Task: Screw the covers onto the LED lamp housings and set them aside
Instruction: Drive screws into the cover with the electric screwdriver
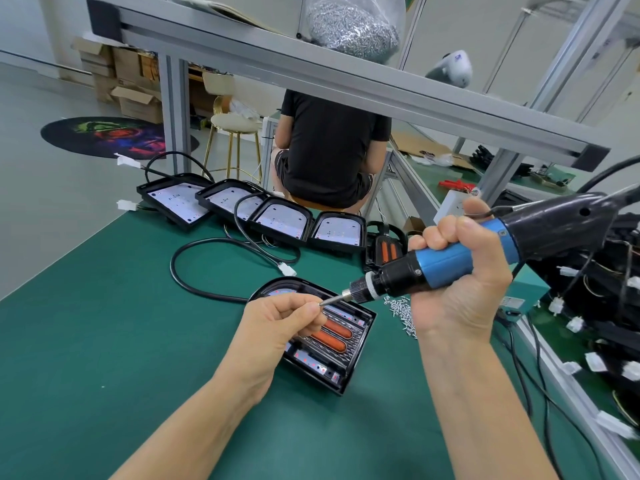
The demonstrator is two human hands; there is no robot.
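1. Right grip [460, 271]: the fingers are wrapped tight around the blue barrel of the electric screwdriver [440, 263], which is held up off the counter [104, 323] and tipped so its bit [332, 301] slants down to the left.
2. Left grip [287, 323]: thumb and forefinger are pinched together right at the bit tip. They appear to be seating a screw there, though the screw itself is too small to make out.
3. Directly under both hands, the lamp housing [332, 344] being worked on lies flat on the green counter, back side up, with its ribbed cover and two orange inserts [332, 336] showing. Its black cable [194, 271] loops away to the left.
4. Loose screws [403, 311] lie in a small heap just beside the housing's right edge, below the driver.
5. Along the far edge of the counter stands a row of other housings [242, 206], their white LED boards facing up.
6. Judged step: loading a screw onto the bit, so driving has not yet begun for this fastener.
7. Next, the driver must swing upright over a screw hole in the cover, the bit dropping square into it while the left hand steadies the housing. A tilted entry risks a dropped or cross-threaded screw.
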